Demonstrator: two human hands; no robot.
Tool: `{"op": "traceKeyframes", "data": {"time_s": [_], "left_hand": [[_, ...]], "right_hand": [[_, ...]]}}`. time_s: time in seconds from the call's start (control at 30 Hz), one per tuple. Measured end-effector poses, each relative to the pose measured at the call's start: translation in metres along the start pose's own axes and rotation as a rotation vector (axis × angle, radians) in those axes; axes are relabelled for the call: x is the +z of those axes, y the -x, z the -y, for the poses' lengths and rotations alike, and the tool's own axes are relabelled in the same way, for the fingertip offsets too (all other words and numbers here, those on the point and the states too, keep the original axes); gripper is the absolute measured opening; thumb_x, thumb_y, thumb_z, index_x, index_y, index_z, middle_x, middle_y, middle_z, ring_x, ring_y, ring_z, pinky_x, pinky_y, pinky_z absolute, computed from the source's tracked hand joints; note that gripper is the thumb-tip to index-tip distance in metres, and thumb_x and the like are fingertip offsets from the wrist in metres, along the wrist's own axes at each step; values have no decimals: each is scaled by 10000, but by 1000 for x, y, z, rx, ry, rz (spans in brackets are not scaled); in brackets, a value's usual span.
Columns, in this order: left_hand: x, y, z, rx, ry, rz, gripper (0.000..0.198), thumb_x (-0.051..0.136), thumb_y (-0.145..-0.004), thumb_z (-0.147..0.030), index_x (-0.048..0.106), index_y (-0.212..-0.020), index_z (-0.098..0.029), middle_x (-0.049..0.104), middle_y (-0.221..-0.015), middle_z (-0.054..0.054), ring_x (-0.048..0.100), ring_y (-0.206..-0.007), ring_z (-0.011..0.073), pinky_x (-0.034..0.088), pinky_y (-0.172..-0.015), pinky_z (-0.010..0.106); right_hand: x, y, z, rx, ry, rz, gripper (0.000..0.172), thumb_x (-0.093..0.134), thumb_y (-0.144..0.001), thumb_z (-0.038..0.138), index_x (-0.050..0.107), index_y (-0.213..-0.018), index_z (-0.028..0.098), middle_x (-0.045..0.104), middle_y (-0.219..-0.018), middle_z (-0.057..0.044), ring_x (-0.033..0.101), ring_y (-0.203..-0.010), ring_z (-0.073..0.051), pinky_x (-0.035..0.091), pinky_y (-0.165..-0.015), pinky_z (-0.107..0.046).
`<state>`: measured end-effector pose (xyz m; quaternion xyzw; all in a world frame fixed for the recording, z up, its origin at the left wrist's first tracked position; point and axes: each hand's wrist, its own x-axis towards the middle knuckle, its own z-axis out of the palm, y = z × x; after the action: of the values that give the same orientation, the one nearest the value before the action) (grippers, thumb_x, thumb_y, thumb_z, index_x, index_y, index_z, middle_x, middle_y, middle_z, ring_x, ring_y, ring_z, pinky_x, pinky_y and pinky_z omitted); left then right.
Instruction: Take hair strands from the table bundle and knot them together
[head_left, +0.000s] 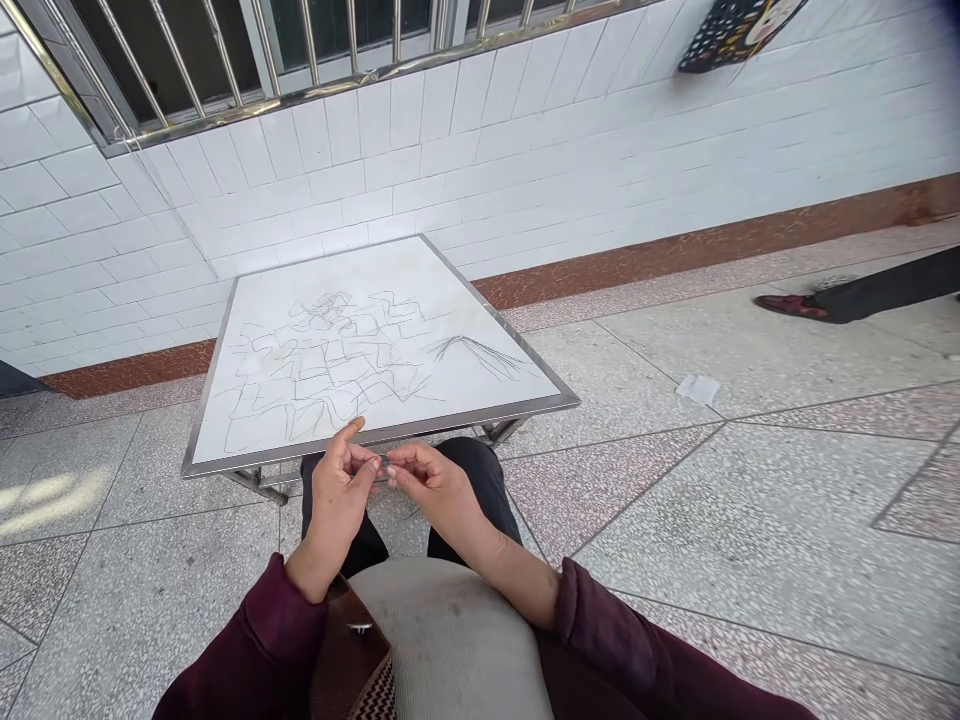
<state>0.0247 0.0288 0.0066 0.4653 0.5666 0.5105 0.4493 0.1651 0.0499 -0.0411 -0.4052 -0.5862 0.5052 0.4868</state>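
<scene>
Both hands meet above my lap, just off the near edge of the white-topped table [375,262]. My left hand [339,500] pinches with thumb and fingers, its index finger raised near the table edge. My right hand [439,490] pinches from the other side, the fingertips almost touching. What they hold looks like a short piece of thin dark wire [385,463], mostly hidden by the fingers. Many thin bent wires [322,365] lie spread in zigzags over the tabletop. A bundle of straighter wires [480,350], bent at one end, lies on the right part.
The table's metal frame stands against a white tiled wall [540,180] below a barred window [337,40]. A patterned bag [731,35] hangs at upper right. On the floor are a white paper scrap [697,389] and, farther right, another person's leg and shoe [802,307]. A brown strap [352,650] crosses my lap.
</scene>
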Motion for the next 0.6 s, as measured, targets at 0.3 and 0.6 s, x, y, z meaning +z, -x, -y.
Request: {"op": "traceKeyframes", "data": {"time_s": [0.3,0.6], "left_hand": [[-6,-1,0,-12,109,7,479,681,-778,-263,572,-1236,-177,648,-770,1,613,-625,124,540,-579,246],[-19,-8,-7,-135,-20,73,495,677,-700,-175,582,-1185,-178,635,-702,-25,626,-600,127,528,-553,236]], "right_hand": [[-4,2,7,-455,420,41,188,508,-926,147,646,-1017,237,653,-873,-48,642,-810,-167,558,-685,-302],[-8,2,11,-474,587,122,168,488,-960,205,653,-968,236,678,-843,-46,652,-793,-182,561,-700,-320]]}}
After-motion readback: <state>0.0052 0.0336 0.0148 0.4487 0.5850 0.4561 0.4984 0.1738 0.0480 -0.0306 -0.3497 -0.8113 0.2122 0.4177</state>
